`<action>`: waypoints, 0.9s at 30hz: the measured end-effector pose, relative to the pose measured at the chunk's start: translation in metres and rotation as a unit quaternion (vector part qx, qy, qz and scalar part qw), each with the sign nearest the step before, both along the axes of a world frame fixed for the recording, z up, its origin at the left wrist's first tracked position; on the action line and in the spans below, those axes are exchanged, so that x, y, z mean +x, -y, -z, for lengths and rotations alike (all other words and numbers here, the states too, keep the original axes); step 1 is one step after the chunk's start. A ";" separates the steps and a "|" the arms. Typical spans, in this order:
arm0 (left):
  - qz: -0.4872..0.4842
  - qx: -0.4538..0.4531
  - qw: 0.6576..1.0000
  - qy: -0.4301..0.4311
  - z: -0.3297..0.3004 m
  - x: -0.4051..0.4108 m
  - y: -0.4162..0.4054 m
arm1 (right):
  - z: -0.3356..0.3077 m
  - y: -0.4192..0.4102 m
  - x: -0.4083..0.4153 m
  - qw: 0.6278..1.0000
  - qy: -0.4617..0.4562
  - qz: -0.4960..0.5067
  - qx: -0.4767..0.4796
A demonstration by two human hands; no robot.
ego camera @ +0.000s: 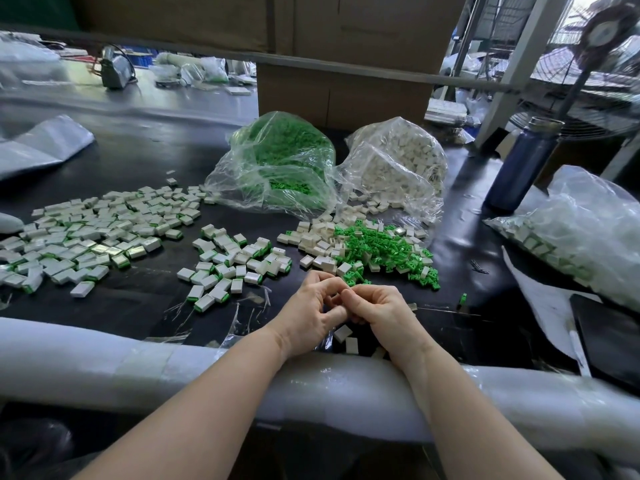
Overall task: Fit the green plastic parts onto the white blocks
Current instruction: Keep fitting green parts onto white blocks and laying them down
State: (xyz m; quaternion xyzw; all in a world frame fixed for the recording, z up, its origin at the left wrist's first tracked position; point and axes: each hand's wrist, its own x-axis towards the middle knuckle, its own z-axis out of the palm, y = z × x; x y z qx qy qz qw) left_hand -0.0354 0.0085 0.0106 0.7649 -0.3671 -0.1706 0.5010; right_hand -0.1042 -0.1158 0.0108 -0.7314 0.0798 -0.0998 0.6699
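My left hand (313, 315) and my right hand (382, 315) meet fingertip to fingertip just above the table's near edge, fingers curled round something small that the fingers hide. Two white blocks (347, 338) lie under my hands. Just beyond them spreads a loose heap of green plastic parts (377, 249) mixed with bare white blocks (320, 242). Fitted blocks with green edges lie in a small pile (233, 259) at centre and a wide spread (93, 230) on the left. A single green part (462, 299) stands apart on the right.
Behind the heaps sit a clear bag of green parts (280, 161) and a clear bag of white blocks (398, 164). A blue bottle (519, 164) stands at right, another filled bag (581, 233) beside it. White foam padding (173, 368) lines the table's near edge. Cardboard boxes (343, 95) rise behind.
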 end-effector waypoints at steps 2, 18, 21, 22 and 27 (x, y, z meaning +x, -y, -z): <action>0.001 -0.002 1.000 0.006 0.000 0.000 0.000 | 0.000 0.000 0.000 1.000 -0.001 0.009 -0.004; 0.009 -0.007 1.000 0.019 0.001 0.000 0.000 | 0.001 0.000 -0.001 1.000 -0.006 0.002 0.020; 0.014 -0.003 1.000 0.020 0.002 0.000 0.000 | 0.001 0.001 -0.001 1.000 -0.005 0.009 0.022; 0.015 -0.002 1.000 0.021 0.002 0.000 0.000 | 0.001 0.001 -0.001 1.000 -0.004 0.011 0.023; 0.021 -0.001 1.000 0.023 0.004 0.000 0.000 | 0.001 0.001 -0.001 1.000 -0.006 0.014 0.026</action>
